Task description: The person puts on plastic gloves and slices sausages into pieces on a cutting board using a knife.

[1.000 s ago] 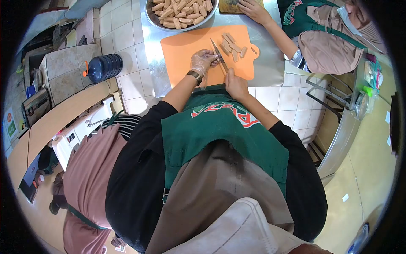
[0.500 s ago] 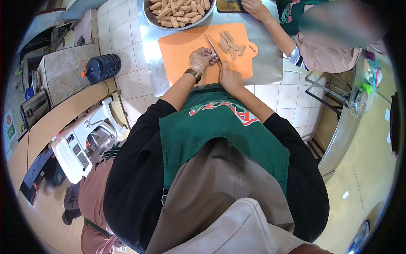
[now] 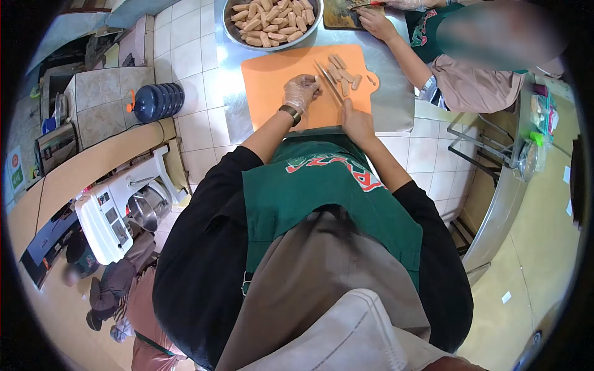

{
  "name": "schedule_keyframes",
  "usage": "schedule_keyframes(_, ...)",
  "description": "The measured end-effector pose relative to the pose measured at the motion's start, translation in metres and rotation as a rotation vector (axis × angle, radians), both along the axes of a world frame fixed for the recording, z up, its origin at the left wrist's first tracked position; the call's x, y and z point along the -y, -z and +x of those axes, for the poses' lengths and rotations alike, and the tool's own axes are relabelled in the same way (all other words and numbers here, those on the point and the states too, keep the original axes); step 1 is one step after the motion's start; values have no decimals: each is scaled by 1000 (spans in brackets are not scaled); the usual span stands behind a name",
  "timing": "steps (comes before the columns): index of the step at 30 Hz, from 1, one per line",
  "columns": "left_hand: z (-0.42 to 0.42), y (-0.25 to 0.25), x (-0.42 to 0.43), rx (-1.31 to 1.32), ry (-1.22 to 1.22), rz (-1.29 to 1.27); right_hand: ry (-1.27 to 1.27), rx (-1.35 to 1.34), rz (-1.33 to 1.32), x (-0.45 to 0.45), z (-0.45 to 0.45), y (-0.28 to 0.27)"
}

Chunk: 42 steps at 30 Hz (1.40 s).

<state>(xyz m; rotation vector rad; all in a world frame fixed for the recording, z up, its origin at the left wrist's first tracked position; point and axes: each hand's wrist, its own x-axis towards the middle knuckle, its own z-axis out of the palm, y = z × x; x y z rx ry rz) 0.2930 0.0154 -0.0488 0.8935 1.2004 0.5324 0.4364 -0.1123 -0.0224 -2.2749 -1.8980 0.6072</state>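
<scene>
My left hand, in a clear plastic glove, is raised over the orange cutting board. Its fingers are pinched around a small pale piece, mostly hidden by the fingers. My bare right hand grips the handle of a knife. The blade slants up and left over the board, apart from my left hand. Just right of the blade lie several cut sausage pieces in a loose group.
A metal bowl full of sausages stands on the steel table beyond the board. At the upper right, a co-worker's hand rests by a dark board. A water jug and a stand mixer are on the left.
The knife has moved right, away from my left hand, and a gap now separates them. The left hand has turned up, showing the pale piece. The whole view has shifted slightly.
</scene>
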Motion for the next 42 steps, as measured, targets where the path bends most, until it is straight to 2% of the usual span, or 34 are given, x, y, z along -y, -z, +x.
schedule_keyframes(2,-2,-17,-13,-11,-5,76,21,-25,22,-4,0,-15)
schedule_keyframes(4,-14,-43,-38,-415,71,758,44,-48,38,0,-1,-22)
schedule_keyframes(6,-23,-70,-79,-573,46,1094,-35,-91,19,8,-3,-22)
schedule_keyframes(8,-25,-80,-125,-767,201,1471,-84,-101,-6,13,-6,-19)
schedule_keyframes(9,-25,-82,-139,-765,199,1473,-134,-110,-30,14,-6,-17)
schedule_keyframes(11,-23,-85,-159,-944,509,1507,-138,-117,-43,14,-3,-11)
schedule_keyframes(12,-20,-89,-166,-940,507,1510,-140,-126,-59,14,-1,-10)
schedule_keyframes(14,-10,-97,-175,-1232,1004,1355,-113,-105,-47,11,4,-5)
schedule_keyframes(15,-6,-102,-177,-1226,1005,1360,-87,-88,-36,9,7,-4)
schedule_keyframes(17,2,-112,-177,-1252,1108,1051,-66,-73,-36,3,14,-1)
schedule_keyframes(19,-1,-111,-176,-1230,1099,1120,-47,-62,-37,3,16,-2)
schedule_keyframes(21,-6,-84,-191,-1293,830,1418,-34,-67,-39,2,16,-2)
schedule_keyframes(23,-10,-67,-207,-1200,829,1449,-17,-89,-42,4,15,-4)
schedule_keyframes(25,-12,-116,-160,-560,515,1040,0,-114,-47,4,14,-4)
schedule_keyframes(26,-11,-130,-135,-356,587,846,6,-128,-40,5,14,-5)
schedule_keyframes(28,-14,-85,-101,51,679,508,10,-145,-36,7,13,-5)
schedule_keyframes(30,-16,-48,-62,36,646,351,11,-141,-24,6,12,-4)
schedule_keyframes(34,-16,14,-29,-102,537,233,20,-130,-61,4,8,-6)
schedule_keyframes(36,-15,28,-22,-148,316,626,27,-135,-85,3,4,-7)
schedule_keyframes(37,-14,32,-18,-148,313,621,24,-135,-90,4,3,-6)
schedule_keyframes(39,-13,37,-13,-321,277,465,16,-128,-101,3,-1,-4)
schedule_keyframes(40,-9,20,-7,-324,274,463,12,-130,-102,2,-4,-5)
schedule_keyframes(42,-1,-7,4,-152,-9,89,27,-137,-125,1,-9,-9)
